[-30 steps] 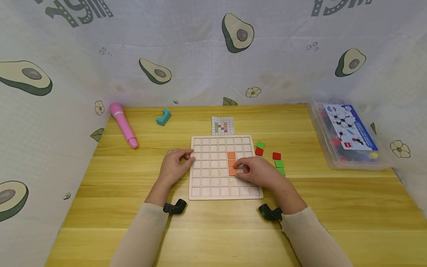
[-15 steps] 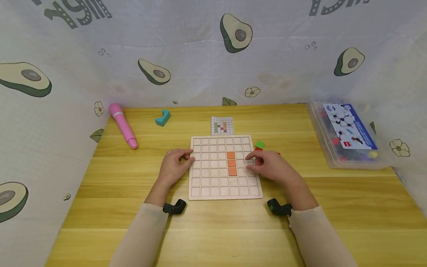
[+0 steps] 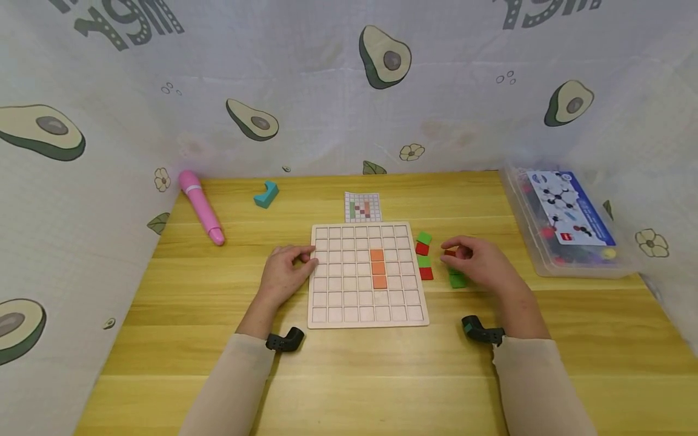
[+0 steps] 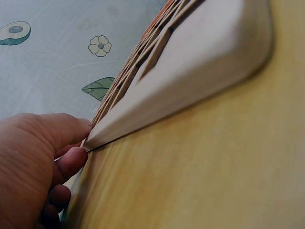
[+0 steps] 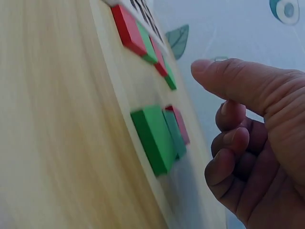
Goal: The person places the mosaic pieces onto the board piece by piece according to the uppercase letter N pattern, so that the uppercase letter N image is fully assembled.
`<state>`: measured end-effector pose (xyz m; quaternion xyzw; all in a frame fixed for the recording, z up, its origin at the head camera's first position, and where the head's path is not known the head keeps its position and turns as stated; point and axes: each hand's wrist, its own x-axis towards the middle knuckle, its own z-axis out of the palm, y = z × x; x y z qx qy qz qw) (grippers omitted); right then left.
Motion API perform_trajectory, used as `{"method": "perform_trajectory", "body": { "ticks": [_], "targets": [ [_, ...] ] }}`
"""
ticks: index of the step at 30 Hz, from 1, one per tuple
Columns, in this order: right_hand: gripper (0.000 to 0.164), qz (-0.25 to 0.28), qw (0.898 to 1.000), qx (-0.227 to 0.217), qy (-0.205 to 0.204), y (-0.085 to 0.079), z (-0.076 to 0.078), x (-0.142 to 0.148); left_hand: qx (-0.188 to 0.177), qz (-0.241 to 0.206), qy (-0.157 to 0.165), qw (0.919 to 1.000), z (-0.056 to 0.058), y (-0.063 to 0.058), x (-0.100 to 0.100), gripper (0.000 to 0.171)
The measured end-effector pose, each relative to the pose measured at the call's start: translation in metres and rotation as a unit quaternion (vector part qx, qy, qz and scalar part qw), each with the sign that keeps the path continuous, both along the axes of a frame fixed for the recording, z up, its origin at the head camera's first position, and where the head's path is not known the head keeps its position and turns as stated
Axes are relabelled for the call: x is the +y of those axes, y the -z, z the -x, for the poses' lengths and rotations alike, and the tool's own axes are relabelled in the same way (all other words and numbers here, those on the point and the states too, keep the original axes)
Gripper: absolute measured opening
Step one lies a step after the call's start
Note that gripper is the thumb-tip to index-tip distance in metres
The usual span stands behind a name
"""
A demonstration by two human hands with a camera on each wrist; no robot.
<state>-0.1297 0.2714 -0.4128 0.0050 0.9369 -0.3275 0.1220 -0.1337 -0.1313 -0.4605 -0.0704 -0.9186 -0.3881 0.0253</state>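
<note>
A pale wooden grid board [image 3: 360,315] lies in the middle of the table, with a column of orange tiles [image 3: 378,268] set in its cells. Thumb and index fingertip of my left hand [image 3: 287,269] rest at the board's left edge; the left wrist view shows them right at the rim [image 4: 109,136]. Off the board's right side, my right hand [image 3: 482,261] hovers by a small group of tiles, thumb and index apart around a red tile [image 3: 449,254]. Green tiles [image 3: 457,281] lie just below that. Nothing sits between the right fingers [image 5: 217,74] in the right wrist view.
Red and green tiles [image 3: 422,249] line the board's right edge. A printed pattern card [image 3: 362,208] lies behind the board. Farther back are a pink microphone-shaped toy [image 3: 202,209], a teal curved block [image 3: 266,195] and a clear plastic box [image 3: 567,260] at right. Patterned cloth hangs behind.
My right hand has drawn away from the lowest orange tile and travelled right to the loose tiles, baring the ones along the board's edge. The left hand stays where it was.
</note>
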Motion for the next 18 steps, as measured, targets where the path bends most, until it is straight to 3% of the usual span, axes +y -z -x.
{"method": "perform_trajectory", "body": {
  "ticks": [9,18],
  "targets": [
    [0.033,-0.014,0.999,-0.008,0.03,0.01,0.002,0.023,0.002,-0.002,-0.002,1.0,-0.001,-0.001,0.0,0.03],
    [0.032,-0.018,0.999,-0.001,0.031,0.015,0.002,0.019,0.017,-0.002,0.004,0.9998,-0.001,-0.002,0.0,0.029]
  ]
}}
